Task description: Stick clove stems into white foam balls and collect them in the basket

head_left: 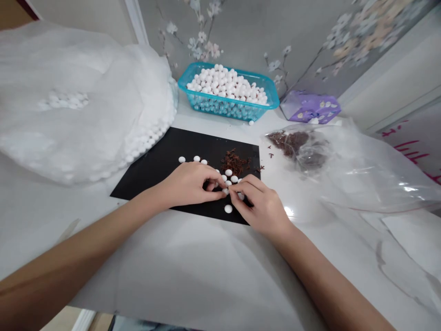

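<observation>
Plastic sheet [79, 101]: crumpled, translucent white, at 10 o'clock from the hands, with rows of white balls showing through along its right edge.

Left hand [188, 184]: narrow grip, fingertips curled in at the white bead [225, 191].

Black mat [165, 151]: lying flat on the white marble-look worktop [220, 276], under both hands, with loose beads [228, 173] scattered across it and a small heap of brown shreds [234, 163] at its upper right.

White bead: at the mat's centre-right, pinched where the fingertips of both hands meet, partly hidden by them.

Teal basket [220, 103]: at 12 o'clock, beyond the mat, heaped with white balls [227, 87].

Right hand [260, 207]: narrow grip, fingertips closed on the same white bead from the right.

Tissue box [310, 108]: purple, flowered, at 1 o'clock, against the wall.

Clear zip bag [365, 170]: at 2 o'clock, lying on the worktop, with brown shreds [289, 143] bunched inside.
</observation>
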`<action>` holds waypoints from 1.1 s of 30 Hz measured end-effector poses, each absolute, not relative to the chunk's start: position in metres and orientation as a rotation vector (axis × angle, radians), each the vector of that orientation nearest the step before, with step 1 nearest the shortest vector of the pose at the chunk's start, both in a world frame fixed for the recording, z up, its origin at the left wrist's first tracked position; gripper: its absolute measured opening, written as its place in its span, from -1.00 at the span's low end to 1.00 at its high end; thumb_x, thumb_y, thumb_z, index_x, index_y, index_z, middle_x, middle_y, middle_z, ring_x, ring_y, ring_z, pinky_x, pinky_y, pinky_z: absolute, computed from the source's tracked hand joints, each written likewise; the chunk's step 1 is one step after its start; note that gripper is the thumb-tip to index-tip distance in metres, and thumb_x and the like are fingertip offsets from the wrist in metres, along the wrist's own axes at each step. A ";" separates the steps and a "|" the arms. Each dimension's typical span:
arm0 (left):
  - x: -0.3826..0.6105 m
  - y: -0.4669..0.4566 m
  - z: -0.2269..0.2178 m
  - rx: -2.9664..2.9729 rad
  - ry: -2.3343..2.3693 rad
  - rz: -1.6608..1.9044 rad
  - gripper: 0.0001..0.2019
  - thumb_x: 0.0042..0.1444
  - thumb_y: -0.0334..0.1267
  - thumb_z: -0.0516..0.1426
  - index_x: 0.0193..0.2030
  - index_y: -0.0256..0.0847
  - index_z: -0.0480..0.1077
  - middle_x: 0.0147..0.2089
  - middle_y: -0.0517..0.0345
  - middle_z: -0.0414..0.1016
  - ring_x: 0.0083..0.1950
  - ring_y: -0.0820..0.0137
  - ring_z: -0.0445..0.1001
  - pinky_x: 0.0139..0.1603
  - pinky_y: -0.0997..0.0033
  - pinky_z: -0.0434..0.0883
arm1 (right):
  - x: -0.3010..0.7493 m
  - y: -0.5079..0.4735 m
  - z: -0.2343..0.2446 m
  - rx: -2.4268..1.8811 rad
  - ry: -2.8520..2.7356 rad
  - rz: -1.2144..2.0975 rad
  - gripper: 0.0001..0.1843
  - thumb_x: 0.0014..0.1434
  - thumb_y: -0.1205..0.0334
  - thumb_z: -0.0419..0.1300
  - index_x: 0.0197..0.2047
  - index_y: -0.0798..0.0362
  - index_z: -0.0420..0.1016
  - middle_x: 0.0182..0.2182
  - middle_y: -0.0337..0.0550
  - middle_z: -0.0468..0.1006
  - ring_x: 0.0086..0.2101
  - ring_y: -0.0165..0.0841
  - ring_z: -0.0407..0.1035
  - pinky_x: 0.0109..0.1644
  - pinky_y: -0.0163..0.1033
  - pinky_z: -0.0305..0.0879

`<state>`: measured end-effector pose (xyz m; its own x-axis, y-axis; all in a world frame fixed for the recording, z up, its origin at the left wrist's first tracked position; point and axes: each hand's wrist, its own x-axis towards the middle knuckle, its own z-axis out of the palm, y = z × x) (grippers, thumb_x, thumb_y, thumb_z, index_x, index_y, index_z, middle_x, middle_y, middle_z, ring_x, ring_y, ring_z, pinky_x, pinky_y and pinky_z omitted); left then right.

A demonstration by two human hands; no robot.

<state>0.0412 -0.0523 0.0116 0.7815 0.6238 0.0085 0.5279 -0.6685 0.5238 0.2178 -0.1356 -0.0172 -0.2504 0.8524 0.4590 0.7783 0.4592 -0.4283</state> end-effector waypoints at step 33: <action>0.041 -0.052 0.010 2.512 0.867 0.274 -0.78 0.01 -0.09 0.13 -0.43 -0.19 0.49 -0.60 0.32 0.36 -0.56 0.57 0.25 -0.57 0.53 0.03 | 0.215 -0.137 -0.007 -1.388 -2.061 0.407 -0.74 -0.06 0.45 0.00 -0.33 0.07 0.45 -0.44 -0.19 0.44 -0.53 -0.44 0.32 -0.51 -0.35 0.20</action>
<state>0.0407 -0.0519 0.0097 0.7811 0.6234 0.0352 0.5307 -0.6925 0.4886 0.2151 -0.1375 -0.0071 -0.2613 0.9118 0.3168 0.7230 0.4024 -0.5616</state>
